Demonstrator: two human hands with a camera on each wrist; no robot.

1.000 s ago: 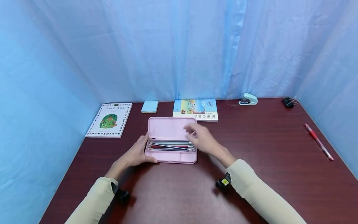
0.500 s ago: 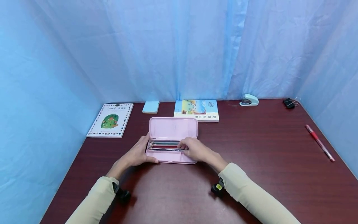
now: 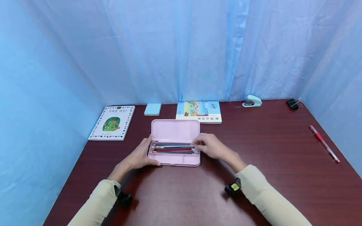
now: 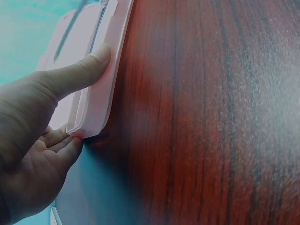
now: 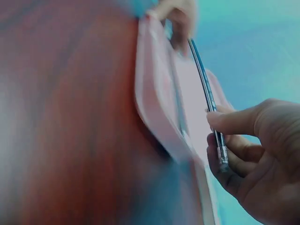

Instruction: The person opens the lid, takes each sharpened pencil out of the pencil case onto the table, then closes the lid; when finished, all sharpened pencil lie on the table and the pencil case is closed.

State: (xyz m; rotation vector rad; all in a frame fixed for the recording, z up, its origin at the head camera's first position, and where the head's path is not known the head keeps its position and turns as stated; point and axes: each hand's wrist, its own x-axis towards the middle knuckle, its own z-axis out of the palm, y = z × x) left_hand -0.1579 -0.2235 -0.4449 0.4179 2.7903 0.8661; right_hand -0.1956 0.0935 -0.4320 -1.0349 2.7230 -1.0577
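Observation:
A pink pencil case point(image 3: 175, 130) stands on the table with its lid up. Several pencils point(image 3: 169, 149) lie lengthwise in its rear compartment. My left hand point(image 3: 140, 154) holds the left end of the case, thumb along the front edge and fingers round the side; the left wrist view shows the same hold on the case wall point(image 4: 105, 101). At the right end, my right hand point(image 3: 210, 145) pinches a dark striped pencil point(image 5: 205, 79) near its eraser end, between thumb and fingers. In the right wrist view this pencil is raised over the case.
Behind the case lies a book point(image 3: 209, 113) with a landscape cover. A white book point(image 3: 111, 123) and a light blue notepad point(image 3: 152, 109) are to the left. A stapler point(image 3: 252, 101), a black binder clip point(image 3: 293, 104) and a red pen point(image 3: 324, 143) lie to the right.
My right hand came down from over the lid into the pencils, then moved right to the case's right end, holding a pencil. The slanting pencil now lies straighter. My left hand stayed put.

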